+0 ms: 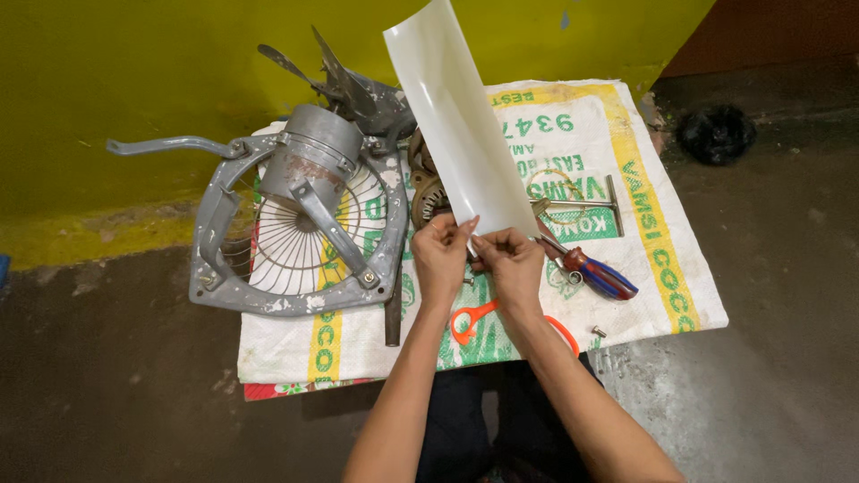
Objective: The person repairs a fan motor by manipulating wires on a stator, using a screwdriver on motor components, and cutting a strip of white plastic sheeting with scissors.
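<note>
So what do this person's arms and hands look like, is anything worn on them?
Both forearms are bare to the elbow, with no sleeves in view. The left hand and right hand wear no gloves, and no rings, watch or bracelets show. The fingernails look short and unpainted.

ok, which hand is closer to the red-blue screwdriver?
Right. The right hand pinches the white sheet's lower edge just left of the screwdriver, close beside its shaft. The left hand grips the same edge further left, beyond the right hand.
</note>
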